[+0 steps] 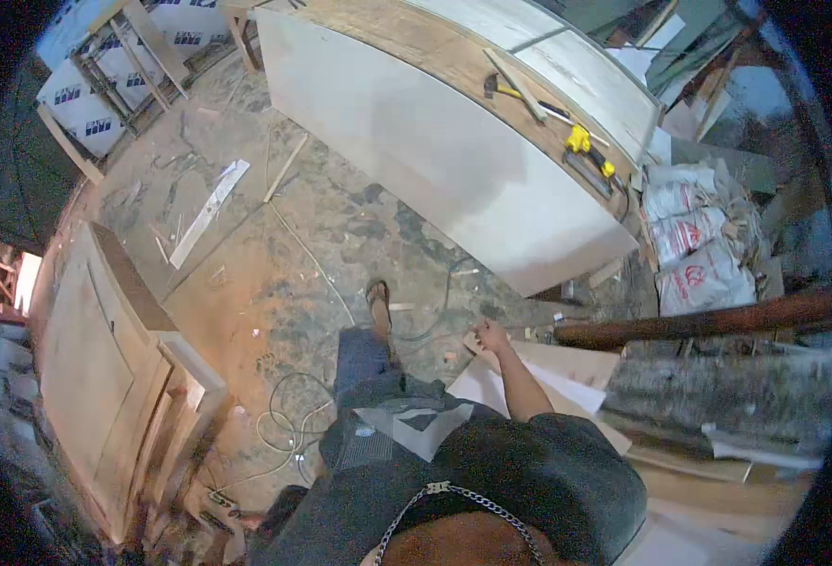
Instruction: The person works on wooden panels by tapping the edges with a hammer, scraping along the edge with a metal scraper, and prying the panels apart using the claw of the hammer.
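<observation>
My right hand (490, 336) hangs out in front of my right side, over the near corner of a light board (567, 366). Its fingers look loosely apart and nothing shows in them, though the detail is coarse; whether it touches the board I cannot tell. My left hand is out of view. Ahead stands a long bench with a white side panel (406, 132). A hammer (529, 97), a yellow and black power tool (581, 141) and a wood strip (515, 85) lie on its top.
Wooden panels (86, 377) lean in a stack on the left. Cables (279, 424) loop across the dirty floor, along with a white strip (210, 212) and a thin stick (287, 168). White sacks (703, 274) and a brown pole (699, 325) are at right.
</observation>
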The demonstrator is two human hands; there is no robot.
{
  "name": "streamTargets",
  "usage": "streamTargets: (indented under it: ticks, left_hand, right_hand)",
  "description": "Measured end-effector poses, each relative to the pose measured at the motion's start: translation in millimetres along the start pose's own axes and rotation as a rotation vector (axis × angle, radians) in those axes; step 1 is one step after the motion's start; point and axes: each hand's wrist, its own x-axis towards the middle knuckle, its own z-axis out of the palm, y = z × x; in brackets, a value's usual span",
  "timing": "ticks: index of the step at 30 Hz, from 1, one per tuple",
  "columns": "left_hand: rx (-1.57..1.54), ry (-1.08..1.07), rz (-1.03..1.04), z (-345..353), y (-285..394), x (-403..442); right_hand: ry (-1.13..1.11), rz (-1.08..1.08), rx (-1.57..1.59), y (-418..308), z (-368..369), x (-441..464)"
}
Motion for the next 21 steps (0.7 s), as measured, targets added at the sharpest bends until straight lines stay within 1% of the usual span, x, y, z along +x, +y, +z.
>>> streamTargets:
  ticks: [1,2,4,5,6,7,8,10,11,12,13,14,15,16,17,18,19,20,21]
  left_hand:
    - [0.012,0.004,0.037,-6,28,20]
    - [0.029,0.01,0.082,-14,59,46]
    - [0.065,0.029,0.178,-38,133,92]
    - [0.08,0.063,0.232,-53,171,116]
    - [0.099,0.097,0.278,-66,202,139]
    - [0.109,0.153,0.306,-82,235,162]
    - [0.113,0.25,0.324,-101,272,186]
    - [0.103,0.526,0.328,-147,353,233]
    - [0.073,0.639,0.323,-169,397,243]
    - [-0.062,0.629,0.422,-196,436,252]
    - [-0.345,0.454,0.593,-228,474,261]
    - [-0.563,0.356,0.684,-245,528,212]
    - [-0.558,0.365,0.658,-251,562,167]
    - [-0.602,0.366,0.718,-256,596,131]
    - [-0.646,0.372,0.779,-262,614,118]
    - [-0.649,0.396,0.762,-261,608,125]
    - [-0.578,0.42,0.736,-251,598,143]
    - [-0.515,0.442,0.706,-238,588,161]
    - [-0.536,0.47,0.666,-224,579,170]
  right_hand:
    - [0.082,-0.104,-0.069,15,3,36]
    - [-0.047,0.006,0.465,33,5,65]
    - [-0.161,0.14,1.018,31,18,83]
    - [-0.179,0.171,0.881,13,16,82]
    - [-0.171,0.186,0.494,-7,12,77]
    - [-0.18,0.179,0.204,-26,8,71]
    - [-0.184,0.153,0.028,-46,2,76]
    - [-0.162,0.054,-0.179,-72,-10,97]
    - [-0.122,-0.003,-0.237,-83,-18,112]
    - [-0.039,-0.064,-0.264,-98,-29,131]
    - [0.099,-0.121,-0.231,-117,-44,151]
    - [0.262,-0.176,-0.159,-137,-61,179]
    - [0.478,-0.209,-0.008,-154,-75,217]
    - [0.526,-0.22,0.143,-225,-119,219]
    - [0.563,-0.221,0.2,-266,-153,235]
    - [0.612,-0.331,0.275,-294,-183,255]
    - [0.767,-0.527,0.058,-298,-213,297]
    - [0.727,-0.348,0.116,-337,-240,302]
    - [0.854,-0.5,-0.188,-346,-262,335]
